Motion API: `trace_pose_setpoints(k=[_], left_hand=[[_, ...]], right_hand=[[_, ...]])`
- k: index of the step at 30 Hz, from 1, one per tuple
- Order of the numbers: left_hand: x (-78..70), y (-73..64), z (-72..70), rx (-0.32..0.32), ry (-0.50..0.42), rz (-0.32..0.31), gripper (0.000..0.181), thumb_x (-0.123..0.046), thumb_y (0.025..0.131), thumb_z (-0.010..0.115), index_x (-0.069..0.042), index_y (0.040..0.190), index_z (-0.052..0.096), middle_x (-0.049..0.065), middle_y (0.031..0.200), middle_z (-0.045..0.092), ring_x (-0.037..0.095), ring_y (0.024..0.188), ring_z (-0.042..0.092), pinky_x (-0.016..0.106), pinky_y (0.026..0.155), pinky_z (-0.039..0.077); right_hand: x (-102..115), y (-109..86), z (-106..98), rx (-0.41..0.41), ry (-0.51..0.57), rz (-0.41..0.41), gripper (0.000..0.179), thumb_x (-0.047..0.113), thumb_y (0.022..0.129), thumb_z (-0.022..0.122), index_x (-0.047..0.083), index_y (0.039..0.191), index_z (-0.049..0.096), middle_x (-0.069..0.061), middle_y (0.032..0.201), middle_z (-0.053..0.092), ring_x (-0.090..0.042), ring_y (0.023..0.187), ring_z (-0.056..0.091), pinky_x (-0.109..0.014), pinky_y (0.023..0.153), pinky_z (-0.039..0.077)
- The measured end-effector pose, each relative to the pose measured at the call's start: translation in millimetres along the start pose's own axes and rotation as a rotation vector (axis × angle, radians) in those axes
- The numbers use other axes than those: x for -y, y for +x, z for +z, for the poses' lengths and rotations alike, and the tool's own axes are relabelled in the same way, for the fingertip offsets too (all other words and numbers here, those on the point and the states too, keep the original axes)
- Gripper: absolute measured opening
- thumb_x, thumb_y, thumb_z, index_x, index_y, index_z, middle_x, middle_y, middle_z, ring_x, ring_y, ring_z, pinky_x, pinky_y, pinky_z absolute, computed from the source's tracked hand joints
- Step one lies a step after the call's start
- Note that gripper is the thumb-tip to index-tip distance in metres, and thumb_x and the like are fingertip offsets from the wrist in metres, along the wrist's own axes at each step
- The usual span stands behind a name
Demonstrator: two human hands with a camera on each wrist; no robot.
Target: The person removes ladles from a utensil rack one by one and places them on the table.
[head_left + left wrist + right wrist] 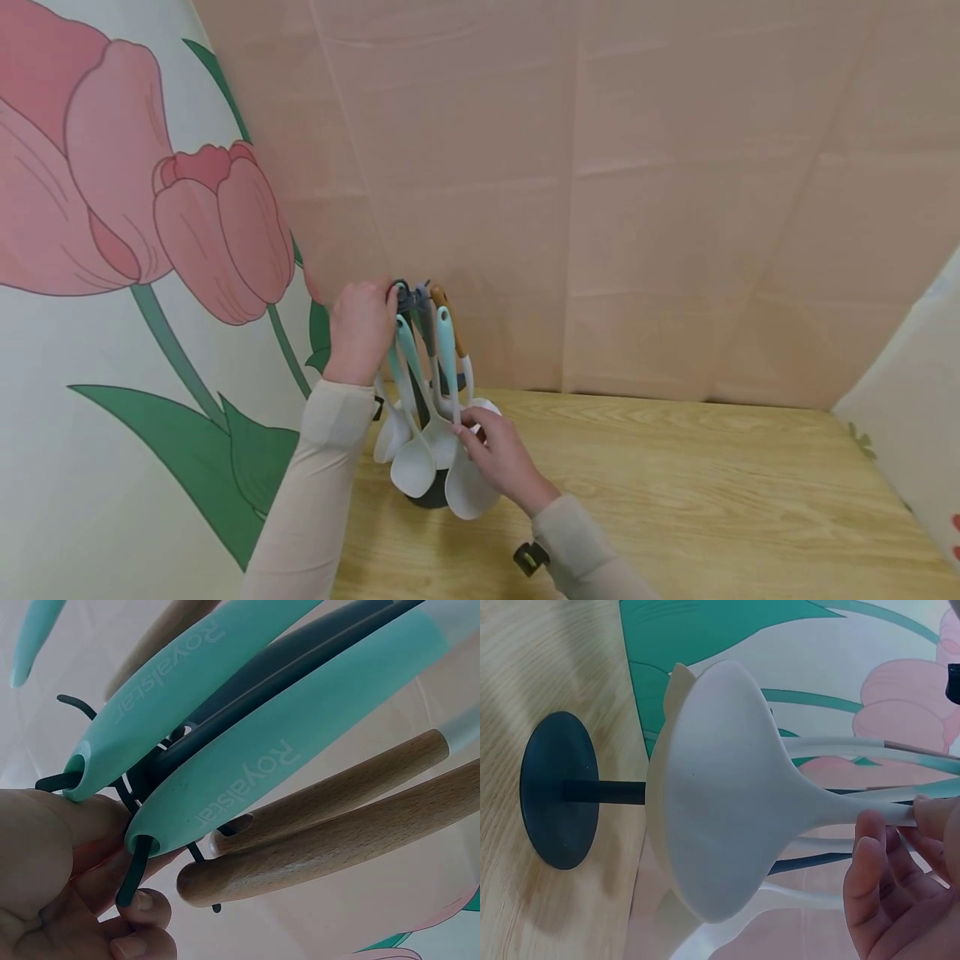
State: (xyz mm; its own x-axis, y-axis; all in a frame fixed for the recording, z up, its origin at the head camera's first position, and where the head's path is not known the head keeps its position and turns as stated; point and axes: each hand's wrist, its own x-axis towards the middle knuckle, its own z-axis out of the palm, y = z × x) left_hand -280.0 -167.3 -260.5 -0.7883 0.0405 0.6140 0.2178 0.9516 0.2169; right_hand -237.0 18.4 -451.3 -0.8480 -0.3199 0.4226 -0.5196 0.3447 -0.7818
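A dark utensil rack, its round base (544,817) on the table, carries several hanging kitchen utensils. My left hand (360,329) grips the rack's top among the dark hooks (132,874); part of the grip is hidden behind teal handles. My right hand (504,457) pinches the narrow neck of a white spatula (727,787) between thumb and fingers. That spatula hangs head down, its teal handle (446,333) upright at the front. Beside it hangs a white spoon (412,469) with a teal handle. Wooden handles (337,836) hang on another side of the rack.
The rack stands on a wood-grain table (675,483) near its back left corner. Pinkish-beige sheeting (675,208) covers the back wall. A wall with painted tulips (217,225) rises close on the left, and a pale wall (915,392) borders the right.
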Motion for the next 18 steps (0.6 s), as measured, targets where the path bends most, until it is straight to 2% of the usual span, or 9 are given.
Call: trace_pose_setpoints(k=[18], left_hand=[[-0.1,0.0,0.1,0.022,-0.005,-0.005,0.024,-0.020,0.103,0.056,-0.002,0.098,0.072,0.016,0.086,0.072,0.034,0.075,0.065,0.047,0.064,0.052]], right_hand=[[-4.0,-6.7,-2.3,-0.056,0.026,0.013,0.007,0.013,0.098,0.064,0.008,0.097,0.069,-0.002,0.087,0.066,-0.003,0.057,0.055,-0.024,0.052,0.048]])
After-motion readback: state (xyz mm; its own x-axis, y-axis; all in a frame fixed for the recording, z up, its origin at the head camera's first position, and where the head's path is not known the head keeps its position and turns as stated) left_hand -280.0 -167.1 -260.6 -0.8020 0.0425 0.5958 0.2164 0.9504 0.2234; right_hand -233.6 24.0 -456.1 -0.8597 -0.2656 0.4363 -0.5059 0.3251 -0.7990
